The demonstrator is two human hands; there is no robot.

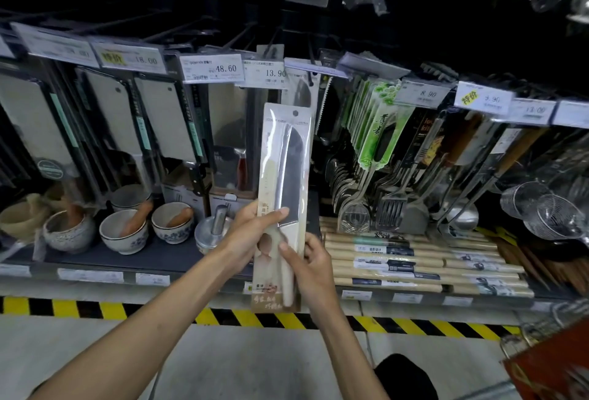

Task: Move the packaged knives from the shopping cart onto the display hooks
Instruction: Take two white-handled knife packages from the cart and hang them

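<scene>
The knife pack [283, 182] stands upright, long axis vertical, with its hang hole [295, 113] on top, just below the 13.90 tag [271, 73]. The left hand [255, 230] grips its left edge, thumb across the front. The right hand [314, 259] pinches the lower right edge, so both hands sit well under the hole. A hook [309, 48] just right of the tag seems to carry a like pack [304, 90], so the hole likely must rise past the tag. Cleavers [165, 119] hang left of the tag, forks [395, 205] right, bowls [122, 233] below left
</scene>
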